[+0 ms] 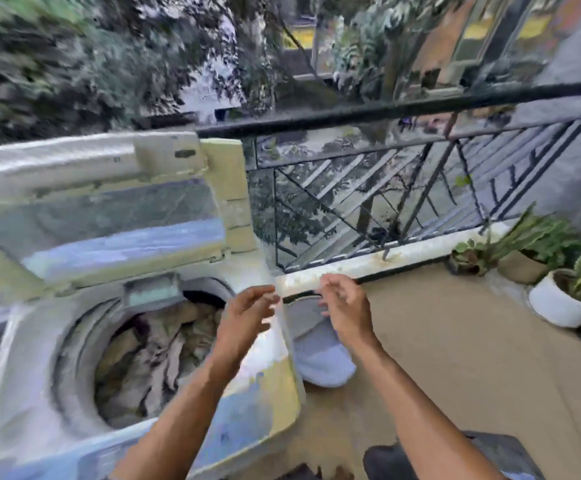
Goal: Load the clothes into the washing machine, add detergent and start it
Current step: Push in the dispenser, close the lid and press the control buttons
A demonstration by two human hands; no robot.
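Observation:
A white top-loading washing machine [254, 403] stands at the left with its lid [102, 209] raised. Its round drum holds a heap of beige and dark clothes [150, 355]. My left hand [244, 317] hovers over the machine's right edge, fingers apart, holding nothing. My right hand [346, 306] is just right of the machine, above a pale grey tub [320, 362] on the floor, fingers loosely curled and empty. The picture is blurred by motion.
A black metal railing [403, 109] borders the balcony behind the machine, on a white curb [396, 258]. Potted plants [566, 296] stand at the right on the tan floor [455, 358]. A dark object [489, 455] lies at the bottom right.

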